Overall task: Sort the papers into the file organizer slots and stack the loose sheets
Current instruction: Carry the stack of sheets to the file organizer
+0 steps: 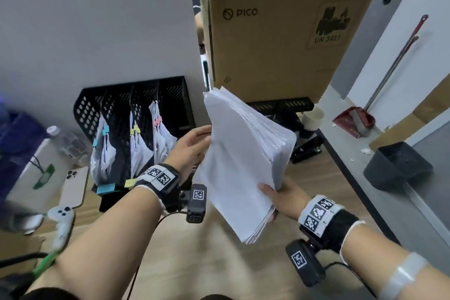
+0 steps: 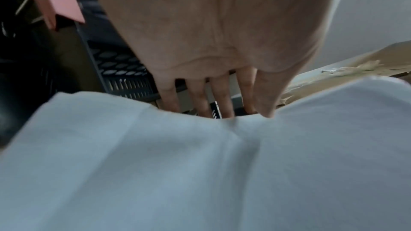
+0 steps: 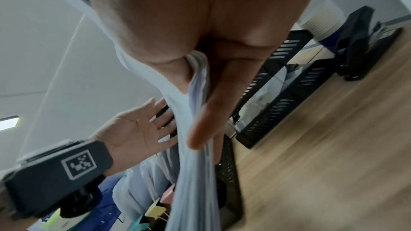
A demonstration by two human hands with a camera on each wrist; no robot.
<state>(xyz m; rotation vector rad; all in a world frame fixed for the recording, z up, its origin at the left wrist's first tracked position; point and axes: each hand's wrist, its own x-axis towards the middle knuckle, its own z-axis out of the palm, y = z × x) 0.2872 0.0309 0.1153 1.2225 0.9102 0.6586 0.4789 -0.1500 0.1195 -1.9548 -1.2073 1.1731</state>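
Observation:
A thick stack of loose white sheets [image 1: 243,153] hangs tilted above the wooden desk. My right hand [image 1: 280,193] pinches its near right edge, thumb on top and fingers underneath, as the right wrist view shows [image 3: 200,94]. My left hand [image 1: 194,143] lies with straight fingers against the stack's left edge; in the left wrist view those fingers [image 2: 209,101] reach behind the paper [image 2: 200,164]. To the left stands the black mesh file organizer [image 1: 117,102], its slots holding paper bundles with a blue clip [image 1: 105,130], a yellow clip [image 1: 135,130] and a pink clip [image 1: 157,121].
A PICO cardboard box [image 1: 280,31] sits on a black tray [image 1: 282,105] behind the stack, with a black stapler [image 1: 309,146] and a paper cup [image 1: 313,117] beside it. A phone [image 1: 74,187], a white controller [image 1: 62,219] and a bottle [image 1: 63,139] lie at the left. A black bin [image 1: 397,165] stands on the floor at the right.

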